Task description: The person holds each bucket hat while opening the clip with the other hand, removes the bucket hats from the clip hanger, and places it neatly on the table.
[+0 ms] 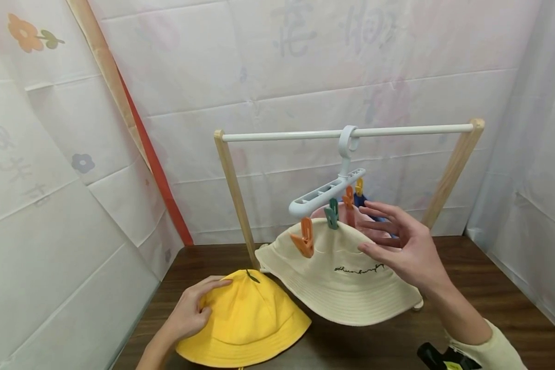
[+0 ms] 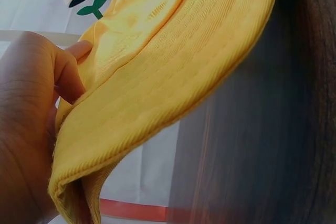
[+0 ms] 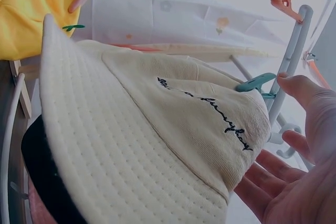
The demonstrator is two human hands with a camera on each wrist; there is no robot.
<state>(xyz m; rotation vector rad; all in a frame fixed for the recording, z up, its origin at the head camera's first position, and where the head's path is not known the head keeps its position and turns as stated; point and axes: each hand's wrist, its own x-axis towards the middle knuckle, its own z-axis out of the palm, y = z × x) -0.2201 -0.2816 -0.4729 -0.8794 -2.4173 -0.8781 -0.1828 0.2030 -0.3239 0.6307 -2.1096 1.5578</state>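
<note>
My left hand (image 1: 189,311) grips the yellow bucket hat (image 1: 250,321) at its left side, with fingers on the crown and the thumb bent against it. A green sprout (image 2: 96,4) tops that hat. Fingers spread, my right hand (image 1: 411,252) is beside the crown of a cream bucket hat (image 1: 351,293) with black script. A green clip (image 1: 331,215) holds the cream hat under a pale hanger (image 1: 321,196). In the right wrist view, my right thumb (image 3: 302,90) is close to the hanger and clip. An orange clip (image 1: 307,239) hangs at the hanger's near end without a hat.
The hanger hooks over a white rail (image 1: 287,135) between wooden posts (image 1: 233,192). Behind the cream hat hang a pink hat (image 1: 362,220) and a dark blue one (image 1: 359,201), under orange and yellow clips. Below is a dark wooden tabletop (image 1: 166,293), with white sheeting around it.
</note>
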